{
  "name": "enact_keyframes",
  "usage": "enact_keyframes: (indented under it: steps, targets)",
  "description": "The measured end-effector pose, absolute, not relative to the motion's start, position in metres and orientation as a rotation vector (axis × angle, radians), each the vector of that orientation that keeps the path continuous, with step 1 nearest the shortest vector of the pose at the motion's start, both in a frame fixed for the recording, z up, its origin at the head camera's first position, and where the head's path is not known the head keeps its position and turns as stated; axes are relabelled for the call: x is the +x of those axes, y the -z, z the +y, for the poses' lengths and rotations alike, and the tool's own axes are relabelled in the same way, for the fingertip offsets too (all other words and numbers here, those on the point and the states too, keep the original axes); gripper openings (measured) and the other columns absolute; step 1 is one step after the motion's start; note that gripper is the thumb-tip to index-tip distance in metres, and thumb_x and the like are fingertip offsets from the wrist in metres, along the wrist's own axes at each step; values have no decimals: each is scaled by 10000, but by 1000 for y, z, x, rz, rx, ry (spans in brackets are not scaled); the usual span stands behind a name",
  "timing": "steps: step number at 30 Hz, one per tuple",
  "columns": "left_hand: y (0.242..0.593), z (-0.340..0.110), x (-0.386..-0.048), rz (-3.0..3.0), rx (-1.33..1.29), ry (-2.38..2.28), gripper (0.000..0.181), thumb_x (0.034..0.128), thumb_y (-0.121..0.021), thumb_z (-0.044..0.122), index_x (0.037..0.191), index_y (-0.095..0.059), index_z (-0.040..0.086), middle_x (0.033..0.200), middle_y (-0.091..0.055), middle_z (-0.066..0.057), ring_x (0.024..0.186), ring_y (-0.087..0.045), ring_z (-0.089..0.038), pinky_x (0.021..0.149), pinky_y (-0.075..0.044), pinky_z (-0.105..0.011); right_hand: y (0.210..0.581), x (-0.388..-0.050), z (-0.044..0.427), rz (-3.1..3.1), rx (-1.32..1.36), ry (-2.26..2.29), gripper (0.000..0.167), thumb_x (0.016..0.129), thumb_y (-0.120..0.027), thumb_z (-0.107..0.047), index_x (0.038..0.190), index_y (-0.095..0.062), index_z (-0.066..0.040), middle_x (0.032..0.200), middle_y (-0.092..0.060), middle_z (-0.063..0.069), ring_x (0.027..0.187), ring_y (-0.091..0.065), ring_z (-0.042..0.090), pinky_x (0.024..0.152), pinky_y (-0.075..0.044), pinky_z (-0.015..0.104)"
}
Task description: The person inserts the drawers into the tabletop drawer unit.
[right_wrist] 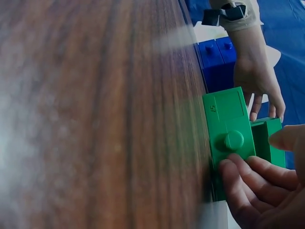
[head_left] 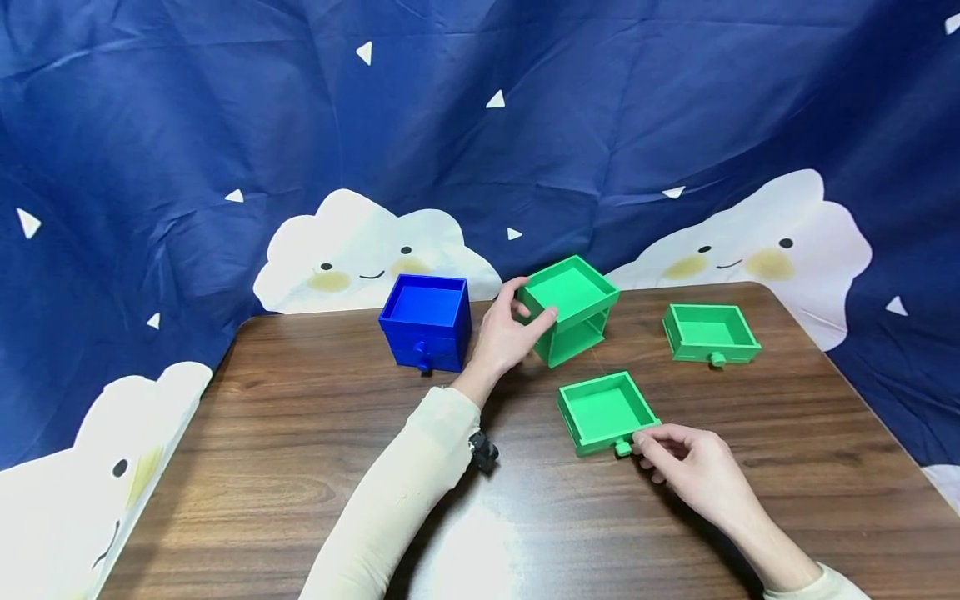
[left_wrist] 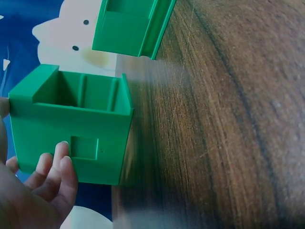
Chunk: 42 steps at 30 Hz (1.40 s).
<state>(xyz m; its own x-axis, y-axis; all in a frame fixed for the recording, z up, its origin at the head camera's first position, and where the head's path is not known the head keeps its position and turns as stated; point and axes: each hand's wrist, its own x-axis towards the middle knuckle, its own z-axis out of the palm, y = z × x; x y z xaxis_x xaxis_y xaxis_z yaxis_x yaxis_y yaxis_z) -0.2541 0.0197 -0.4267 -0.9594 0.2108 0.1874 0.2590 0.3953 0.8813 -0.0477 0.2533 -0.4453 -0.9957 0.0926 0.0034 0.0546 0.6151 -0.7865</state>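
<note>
A green cabinet shell (head_left: pixel 567 292) with an open front stands turned at an angle near the back of the table. My left hand (head_left: pixel 504 335) grips its upper left side, thumb near the front top edge; in the left wrist view the fingers (left_wrist: pixel 67 174) lie against its side wall. In front of the shell is a green drawer (head_left: pixel 607 408) with a round knob, apart from it. My right hand (head_left: pixel 701 467) pinches the drawer's front right corner beside the knob (right_wrist: pixel 234 140). Another green drawer (head_left: pixel 712 325) rests at the back right, touched by neither hand.
Left of my left hand stands a blue cabinet (head_left: pixel 427 325) with its drawers in and knobs facing front. The wooden table (head_left: pixel 300 467) ends at a blue cloth (head_left: pixel 480 150) with clouds and triangles. A black wrist camera (head_left: pixel 483 452) sits on my left sleeve.
</note>
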Motion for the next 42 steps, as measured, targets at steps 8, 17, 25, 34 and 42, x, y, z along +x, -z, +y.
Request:
enact_keyframes:
  steps: [8,17,25,34,42]
  targets:
    - [426,18,-255,-2580,-459,1669,703,973,-760,465,1584,-490,249,1161,-681,-155,1091,-663,-336,883,-524,-378,447,-50,252,-2835,-160,-1365,224,1041,-734,-238,1093,-810,-34,744,-757,18,579,-648,76,553,-568,259]
    - [427,18,-254,-2587,-475,1677,701,980,-757,454,1589,-476,249,1142,-673,-138,1069,-661,-332,873,-519,-365,453,-54,249,-2846,-167,-1483,219,1022,-760,-244,1043,-825,-36,754,-751,31,558,-652,97,541,-586,285]
    - [426,17,-254,-2585,-478,1685,707,981,-754,469,1591,-476,245,1144,-678,-158,1015,-631,-283,863,-512,-363,455,-56,247,-2844,-256,-1608,300,986,-805,-258,1095,-804,22,716,-741,50,550,-676,135,561,-588,288]
    - [426,18,-254,-2592,-473,1688,707,981,-755,470,1592,-472,255,1136,-672,-136,1062,-650,-328,878,-519,-367,460,-60,245,-2709,-296,-1880,299,993,-771,-129,1110,-732,144,793,-782,114,618,-731,136,627,-664,340]
    - [426,17,-254,-2585,-479,1691,708,984,-754,461,1596,-467,253,1136,-679,-150,1030,-640,-298,865,-511,-362,463,-59,246,-2555,-319,-2080,236,1017,-715,-41,1111,-689,174,918,-824,120,732,-792,144,734,-683,350]
